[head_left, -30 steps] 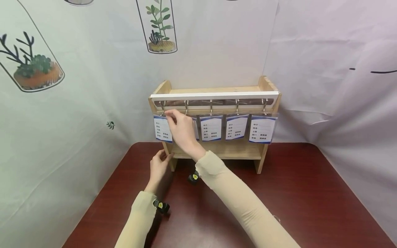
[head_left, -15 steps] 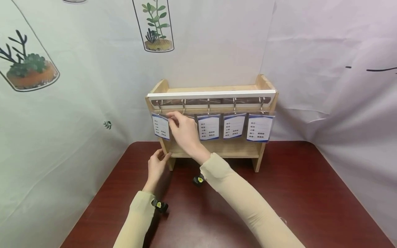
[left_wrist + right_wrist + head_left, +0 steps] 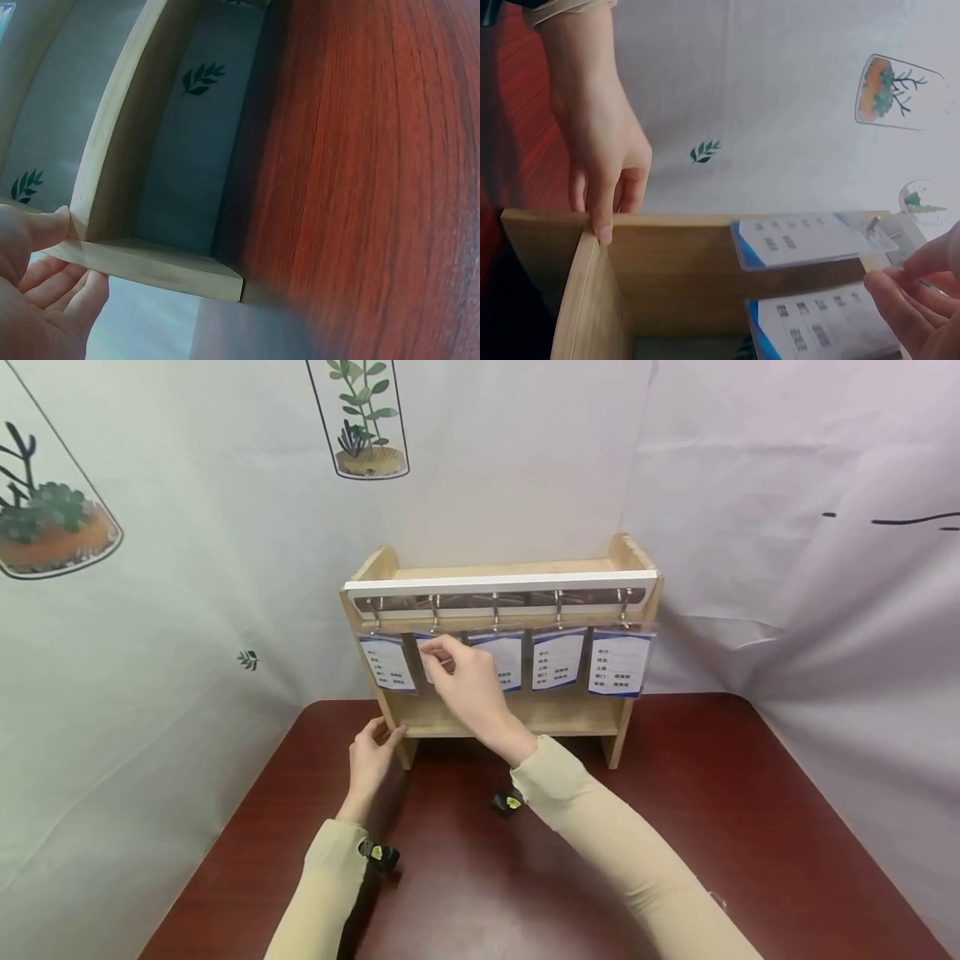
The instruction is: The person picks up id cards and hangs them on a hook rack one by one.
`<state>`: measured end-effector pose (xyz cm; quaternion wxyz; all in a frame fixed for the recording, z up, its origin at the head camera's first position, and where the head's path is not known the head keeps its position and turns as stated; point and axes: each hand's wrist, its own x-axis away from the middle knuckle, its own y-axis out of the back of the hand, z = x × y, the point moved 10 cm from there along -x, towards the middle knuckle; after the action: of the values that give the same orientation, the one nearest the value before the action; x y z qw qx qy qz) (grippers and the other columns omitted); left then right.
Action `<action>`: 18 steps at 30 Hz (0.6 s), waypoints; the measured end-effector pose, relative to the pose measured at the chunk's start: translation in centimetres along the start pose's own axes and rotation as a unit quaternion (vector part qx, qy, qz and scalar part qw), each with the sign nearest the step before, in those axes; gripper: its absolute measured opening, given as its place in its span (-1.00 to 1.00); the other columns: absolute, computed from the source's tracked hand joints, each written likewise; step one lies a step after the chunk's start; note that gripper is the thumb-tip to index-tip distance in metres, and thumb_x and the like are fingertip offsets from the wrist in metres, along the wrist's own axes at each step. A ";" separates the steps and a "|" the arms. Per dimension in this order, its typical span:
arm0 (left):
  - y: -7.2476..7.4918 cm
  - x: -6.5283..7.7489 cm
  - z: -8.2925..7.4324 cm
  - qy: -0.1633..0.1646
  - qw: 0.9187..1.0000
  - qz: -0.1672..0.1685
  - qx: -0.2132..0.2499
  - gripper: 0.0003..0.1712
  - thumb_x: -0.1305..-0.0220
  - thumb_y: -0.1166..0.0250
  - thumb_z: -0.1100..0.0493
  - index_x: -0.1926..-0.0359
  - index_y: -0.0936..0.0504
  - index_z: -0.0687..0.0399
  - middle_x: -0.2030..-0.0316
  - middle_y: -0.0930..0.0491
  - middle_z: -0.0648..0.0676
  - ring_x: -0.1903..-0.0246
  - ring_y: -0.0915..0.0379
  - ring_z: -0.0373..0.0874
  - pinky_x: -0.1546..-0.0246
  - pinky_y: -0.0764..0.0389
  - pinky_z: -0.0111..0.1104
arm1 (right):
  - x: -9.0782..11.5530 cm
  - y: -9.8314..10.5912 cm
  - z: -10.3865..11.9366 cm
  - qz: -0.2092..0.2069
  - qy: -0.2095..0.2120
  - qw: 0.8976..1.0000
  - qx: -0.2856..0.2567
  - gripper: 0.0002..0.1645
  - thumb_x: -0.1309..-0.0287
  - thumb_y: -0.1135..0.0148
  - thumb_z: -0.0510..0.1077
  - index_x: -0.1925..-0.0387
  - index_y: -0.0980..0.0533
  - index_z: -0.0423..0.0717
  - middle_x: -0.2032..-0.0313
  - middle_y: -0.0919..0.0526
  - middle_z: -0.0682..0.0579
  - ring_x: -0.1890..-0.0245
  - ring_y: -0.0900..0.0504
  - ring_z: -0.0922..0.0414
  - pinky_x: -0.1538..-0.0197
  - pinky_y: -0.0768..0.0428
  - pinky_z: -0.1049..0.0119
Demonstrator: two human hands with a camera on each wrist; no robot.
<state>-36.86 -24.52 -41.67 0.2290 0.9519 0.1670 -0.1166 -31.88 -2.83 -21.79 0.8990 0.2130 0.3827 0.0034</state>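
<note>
On the table stands a wooden shelf rack [image 3: 498, 727] with a white front rail [image 3: 498, 583]. Several name badges in clear sleeves hang from metal clips along the rail. My left hand [image 3: 369, 758] grips the rack's lower left side, thumb on the inner board and fingers outside, as the left wrist view shows. My right hand [image 3: 472, 685] is in front of the second badge [image 3: 422, 642] from the left and partly covers it and the third badge [image 3: 504, 652]. Its fingers are loosely bent, with nothing seen held. The leftmost badge [image 3: 386, 664] hangs beside the fingertips, slightly turned.
Two more badges, the fourth [image 3: 558, 660] and the rightmost [image 3: 619, 662], hang at the right. The dark red table [image 3: 675, 827] reaches out to both sides. A pale curtain [image 3: 187, 610] with printed plants hangs behind and at the sides.
My right hand has moved from the leftmost badge's clip rightward and slightly down, in front of the second badge. The leftmost badge is now uncovered. My left hand keeps its grip; the view has shifted slightly.
</note>
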 end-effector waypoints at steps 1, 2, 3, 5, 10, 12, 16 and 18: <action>0.1 0.0 0.0 0.000 1.000 0.000 -0.002 -0.51 -0.33 -0.39 0.09 -0.15 -0.59 0.31 -0.03 -0.67 0.31 -0.06 -0.62 0.11 -0.05 -0.61 -0.07 | 0.1 0.2 -0.1 0.001 0.001 1.000 0.000 -0.79 -0.39 -0.20 -0.22 0.05 -0.67 -0.16 0.19 -0.78 -0.03 0.32 -0.75 0.14 0.19 -0.64 0.43; 0.1 -0.1 -0.1 -0.001 1.000 0.001 -0.003 -0.51 -0.34 -0.39 0.09 -0.15 -0.59 0.32 -0.02 -0.67 0.32 -0.05 -0.62 0.11 -0.04 -0.61 -0.06 | 0.2 0.4 -0.2 0.001 0.003 1.000 0.001 -0.80 -0.39 -0.20 -0.22 0.06 -0.67 -0.17 0.20 -0.78 -0.02 0.32 -0.74 0.14 0.20 -0.64 0.43; 0.2 -0.1 -0.2 -0.002 1.000 0.001 -0.004 -0.52 -0.33 -0.40 0.10 -0.14 -0.59 0.32 -0.02 -0.67 0.32 -0.05 -0.62 0.11 -0.04 -0.62 -0.06 | 0.4 0.7 -0.3 0.000 0.005 1.000 0.003 -0.80 -0.38 -0.21 -0.22 0.06 -0.67 -0.17 0.21 -0.79 -0.02 0.34 -0.74 0.15 0.20 -0.64 0.42; 0.2 -0.1 -0.3 -0.004 1.000 0.003 -0.003 -0.52 -0.33 -0.40 0.11 -0.14 -0.59 0.33 -0.01 -0.67 0.32 -0.04 -0.63 0.11 -0.03 -0.62 -0.06 | 0.6 1.2 -0.5 -0.004 0.008 1.000 0.009 -0.81 -0.37 -0.23 -0.22 0.08 -0.68 -0.17 0.24 -0.79 -0.01 0.37 -0.72 0.16 0.23 -0.64 0.41; 0.3 -0.1 -0.3 -0.004 1.000 0.000 -0.003 -0.53 -0.33 -0.40 0.11 -0.13 -0.60 0.32 -0.02 -0.67 0.31 -0.04 -0.63 0.11 -0.02 -0.63 -0.06 | 1.2 2.7 -1.4 -0.010 0.005 1.000 0.020 -0.84 -0.35 -0.25 -0.21 0.12 -0.69 -0.15 0.26 -0.79 0.03 0.36 -0.71 0.19 0.21 -0.64 0.40; 0.3 -0.1 -0.3 -0.003 1.000 0.000 -0.004 -0.52 -0.34 -0.39 0.09 -0.14 -0.59 0.32 -0.02 -0.67 0.31 -0.04 -0.63 0.11 -0.02 -0.63 -0.06 | 1.5 3.4 -1.8 -0.014 0.002 1.000 0.021 -0.84 -0.35 -0.26 -0.22 0.12 -0.69 -0.15 0.24 -0.79 0.03 0.32 -0.72 0.18 0.18 -0.65 0.38; 0.3 -0.1 -0.2 -0.005 1.000 0.002 -0.008 -0.50 -0.34 -0.39 0.08 -0.16 -0.58 0.32 -0.03 -0.66 0.32 -0.06 -0.62 0.13 -0.03 -0.62 -0.04 | 2.2 5.0 -2.4 -0.024 0.003 0.999 0.024 -0.84 -0.34 -0.27 -0.23 0.12 -0.69 -0.15 0.23 -0.78 0.01 0.31 -0.73 0.16 0.17 -0.66 0.35; 0.2 0.0 -0.2 -0.006 1.000 0.003 -0.006 -0.50 -0.34 -0.39 0.08 -0.15 -0.58 0.33 -0.03 -0.66 0.33 -0.06 -0.62 0.14 -0.04 -0.62 -0.04 | 2.6 5.8 -2.8 -0.029 0.004 0.999 0.026 -0.85 -0.33 -0.27 -0.24 0.13 -0.70 -0.15 0.23 -0.78 0.01 0.31 -0.74 0.15 0.18 -0.67 0.33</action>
<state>-36.77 -24.63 -41.43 0.2365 0.9502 0.1634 -0.1204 -31.02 3.95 -23.05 0.8915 0.2248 0.3921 -0.0319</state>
